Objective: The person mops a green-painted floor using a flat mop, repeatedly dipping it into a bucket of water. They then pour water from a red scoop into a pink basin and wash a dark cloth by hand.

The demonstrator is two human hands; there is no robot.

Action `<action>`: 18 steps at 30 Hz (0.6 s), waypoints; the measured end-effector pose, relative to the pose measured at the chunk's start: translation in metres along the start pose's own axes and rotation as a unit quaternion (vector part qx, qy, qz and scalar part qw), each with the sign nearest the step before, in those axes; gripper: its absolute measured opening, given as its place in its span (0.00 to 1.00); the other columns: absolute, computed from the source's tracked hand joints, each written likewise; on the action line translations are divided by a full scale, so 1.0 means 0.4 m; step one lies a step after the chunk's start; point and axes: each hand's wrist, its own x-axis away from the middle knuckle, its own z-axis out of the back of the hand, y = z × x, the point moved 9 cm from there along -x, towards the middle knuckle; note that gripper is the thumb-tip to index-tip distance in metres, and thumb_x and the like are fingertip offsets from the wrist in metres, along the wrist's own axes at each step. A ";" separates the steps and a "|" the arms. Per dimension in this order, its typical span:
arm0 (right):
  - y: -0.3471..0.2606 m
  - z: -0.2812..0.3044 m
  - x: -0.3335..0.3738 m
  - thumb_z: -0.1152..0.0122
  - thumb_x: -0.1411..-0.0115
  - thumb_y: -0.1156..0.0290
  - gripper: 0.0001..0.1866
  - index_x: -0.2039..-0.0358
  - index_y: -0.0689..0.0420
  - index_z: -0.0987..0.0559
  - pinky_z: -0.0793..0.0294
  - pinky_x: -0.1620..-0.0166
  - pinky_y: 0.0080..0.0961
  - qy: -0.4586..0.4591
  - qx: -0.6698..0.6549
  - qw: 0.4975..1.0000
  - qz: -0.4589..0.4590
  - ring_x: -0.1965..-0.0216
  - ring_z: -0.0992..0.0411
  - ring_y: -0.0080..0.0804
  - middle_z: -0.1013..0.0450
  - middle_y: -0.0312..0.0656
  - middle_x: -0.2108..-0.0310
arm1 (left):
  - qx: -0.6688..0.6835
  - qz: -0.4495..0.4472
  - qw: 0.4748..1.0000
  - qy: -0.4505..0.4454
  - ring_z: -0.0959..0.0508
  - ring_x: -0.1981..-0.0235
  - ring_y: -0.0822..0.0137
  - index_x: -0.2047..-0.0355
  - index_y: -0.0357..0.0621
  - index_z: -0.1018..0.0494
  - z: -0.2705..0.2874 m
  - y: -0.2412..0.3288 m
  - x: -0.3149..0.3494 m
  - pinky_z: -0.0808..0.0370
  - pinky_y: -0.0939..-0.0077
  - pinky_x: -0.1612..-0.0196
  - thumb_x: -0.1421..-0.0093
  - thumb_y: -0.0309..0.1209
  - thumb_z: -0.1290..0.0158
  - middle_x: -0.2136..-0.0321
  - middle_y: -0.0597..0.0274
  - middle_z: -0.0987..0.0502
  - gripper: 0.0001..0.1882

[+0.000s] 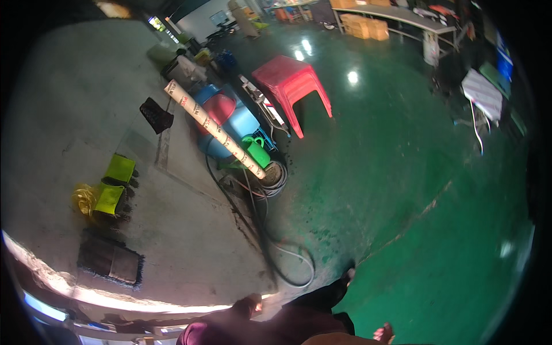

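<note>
My left hand (253, 305) hangs low at the bottom of the head view, beside my dark maroon clothing; it is small and blurred, and its fingers cannot be made out. Further right, my right hand (384, 332) shows at the lower edge over the green floor, past a bit of bare forearm. Its fingers are too smeared to read, and I see no object in it. Ahead of my legs lies a looped grey hose (302, 270). One dark-trousered leg (322, 296) is stretched forward onto the floor.
A long printed cardboard tube (215, 129) leans over blue tubs (241, 121) and a green watering can (257, 150). Behind stands a red plastic stool (293, 80). Green brush heads (115, 184) and a dark mat (112, 261) lie left. A grey table (397, 17) stands far right.
</note>
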 end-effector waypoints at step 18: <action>-1.376 -0.936 0.289 0.57 0.47 0.40 0.26 0.85 0.51 0.35 0.45 0.82 0.26 0.388 0.469 0.742 0.281 0.84 0.41 0.30 0.37 0.33 0.82 | 0.109 0.231 0.863 0.435 0.42 0.41 0.52 0.40 0.58 0.46 1.431 0.626 -0.099 0.43 0.40 0.50 0.50 0.43 0.45 0.46 0.51 0.36 0.37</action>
